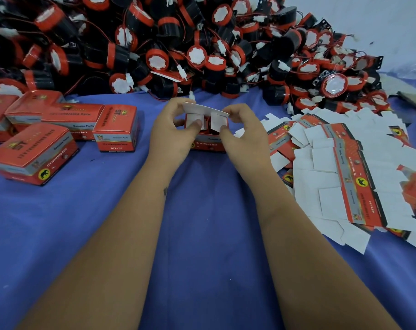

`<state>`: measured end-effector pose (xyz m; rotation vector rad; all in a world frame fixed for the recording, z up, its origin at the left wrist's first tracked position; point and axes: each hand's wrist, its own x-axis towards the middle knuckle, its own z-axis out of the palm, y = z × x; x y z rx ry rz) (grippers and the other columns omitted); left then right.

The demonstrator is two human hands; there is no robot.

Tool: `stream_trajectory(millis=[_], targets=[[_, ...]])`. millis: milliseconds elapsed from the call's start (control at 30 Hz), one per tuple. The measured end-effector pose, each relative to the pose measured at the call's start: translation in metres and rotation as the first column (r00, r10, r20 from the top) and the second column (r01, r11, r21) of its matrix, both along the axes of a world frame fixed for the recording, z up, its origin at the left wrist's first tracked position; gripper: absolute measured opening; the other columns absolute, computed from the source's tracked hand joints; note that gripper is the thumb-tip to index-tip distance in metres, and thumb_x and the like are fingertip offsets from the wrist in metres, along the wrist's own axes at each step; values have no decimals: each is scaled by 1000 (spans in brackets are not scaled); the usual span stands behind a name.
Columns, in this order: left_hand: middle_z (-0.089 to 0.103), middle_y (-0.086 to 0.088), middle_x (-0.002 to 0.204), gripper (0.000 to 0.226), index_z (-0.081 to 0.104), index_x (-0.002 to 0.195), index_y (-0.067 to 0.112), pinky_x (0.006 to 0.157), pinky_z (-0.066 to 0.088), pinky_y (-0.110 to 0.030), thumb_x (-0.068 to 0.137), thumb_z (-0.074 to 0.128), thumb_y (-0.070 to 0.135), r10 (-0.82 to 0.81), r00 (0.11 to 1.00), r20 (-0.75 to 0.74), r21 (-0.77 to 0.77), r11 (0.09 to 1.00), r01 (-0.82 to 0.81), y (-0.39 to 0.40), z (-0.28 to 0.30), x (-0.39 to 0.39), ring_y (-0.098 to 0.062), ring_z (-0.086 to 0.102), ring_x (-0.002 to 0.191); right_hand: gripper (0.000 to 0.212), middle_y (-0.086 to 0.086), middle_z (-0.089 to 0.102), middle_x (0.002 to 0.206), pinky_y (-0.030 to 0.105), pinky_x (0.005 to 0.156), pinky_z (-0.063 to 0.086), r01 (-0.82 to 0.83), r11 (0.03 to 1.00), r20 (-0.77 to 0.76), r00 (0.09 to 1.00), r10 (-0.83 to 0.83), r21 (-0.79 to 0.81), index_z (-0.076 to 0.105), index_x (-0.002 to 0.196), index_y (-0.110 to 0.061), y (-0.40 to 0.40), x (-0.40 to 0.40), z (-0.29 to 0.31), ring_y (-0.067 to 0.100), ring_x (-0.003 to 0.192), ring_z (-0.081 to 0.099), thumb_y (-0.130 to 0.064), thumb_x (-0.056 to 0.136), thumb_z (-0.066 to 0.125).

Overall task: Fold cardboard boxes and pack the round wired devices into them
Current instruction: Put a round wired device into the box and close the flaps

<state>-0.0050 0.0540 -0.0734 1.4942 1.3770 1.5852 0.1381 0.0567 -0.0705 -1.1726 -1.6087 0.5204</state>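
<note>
Both hands — left hand [172, 129], right hand [241, 132] — pinch the box [208, 139] flaps shut, several closed boxes [116, 129] beside the left, a heap of devices [197, 55] beyond — plenty remaining.

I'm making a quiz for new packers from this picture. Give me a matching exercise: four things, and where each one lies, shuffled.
Things:
1. closed boxes
2. flat blanks
3. device pile
4. open box

Places:
A. far side of the table
B. between left hand and right hand
C. near the left edge
D. spread out at the right

Pairs: 1-C, 2-D, 3-A, 4-B
</note>
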Motion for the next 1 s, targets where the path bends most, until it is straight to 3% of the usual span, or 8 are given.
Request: stream_trajectory(millis=[167, 300, 467, 567, 700, 833, 900, 1000], targets=[[67, 10, 118, 29, 62, 113, 24, 75, 46, -7, 90, 66, 7, -42, 999, 26, -27, 999, 42, 0, 1, 0, -3, 60, 111, 33, -4, 51, 107, 37, 92, 47, -10, 1000, 42, 999, 10, 2, 62, 116, -16, 3, -4, 0, 21, 104, 53, -5, 86, 57], [65, 13, 101, 21, 63, 91, 25, 69, 49, -12, 91, 66, 4, -49, 999, 19, -37, 998, 49, -1, 3, -1, -3, 61, 94, 26, -8, 51, 106, 23, 91, 43, -2, 1000, 36, 999, 3, -28, 68, 105, -16, 4, -4, -1, 15, 105, 50, -3, 84, 59], [66, 4, 122, 12, 72, 98, 13, 86, 51, -15, 93, 61, 13, -92, 996, -6, -91, 992, 91, -6, 6, -5, -3, 59, 106, 30, 0, 56, 111, 12, 88, 42, -42, 997, 21, 999, 43, -67, 69, 106, -4, 4, 2, 0, 13, 107, 52, 8, 86, 50], [63, 11, 125, 56, 73, 112, 14, 81, 44, -3, 72, 58, 49, -208, 969, 134, -141, 964, 227, -10, 10, -10, 5, 55, 111, 42, 3, 59, 127, 12, 96, 42, -89, 982, -88, 993, 75, -166, 68, 117, -6, 3, 7, 0, 9, 115, 52, 10, 89, 41], [53, 9, 140, 32, 68, 125, 17, 81, 39, 2, 93, 65, 14, -177, 972, -153, -129, 979, 158, -10, 7, -11, 2, 47, 123, 39, -3, 55, 140, 24, 105, 41, -296, 903, -369, 913, 172, -312, 66, 123, -11, 3, 15, 3, 9, 127, 49, 1, 90, 47], [54, 6, 142, 35, 65, 129, 18, 90, 31, 6, 94, 66, 13, -141, 942, -304, -73, 989, 125, -9, 3, -14, -4, 43, 132, 44, -3, 49, 145, 11, 102, 38, -175, 955, -54, 985, 167, -240, 60, 132, -14, 2, 16, 1, 5, 131, 45, 0, 90, 59], [55, 7, 140, 32, 65, 127, 21, 89, 31, 5, 95, 64, 16, -121, 946, -300, -57, 992, 109, -9, 1, -14, -3, 46, 128, 41, -3, 53, 141, 7, 98, 39, -138, 970, -16, 990, 138, -202, 60, 130, -13, 2, 14, 0, 6, 127, 48, -2, 91, 61], [60, 8, 131, 21, 66, 119, 27, 80, 38, 3, 99, 60, 22, -121, 969, -214, -49, 992, 113, -10, 3, -11, 0, 55, 113, 29, -1, 62, 124, 20, 93, 49, -114, 980, -55, 993, 106, -163, 63, 122, -15, 0, 14, 1, 14, 113, 59, -9, 94, 61]])
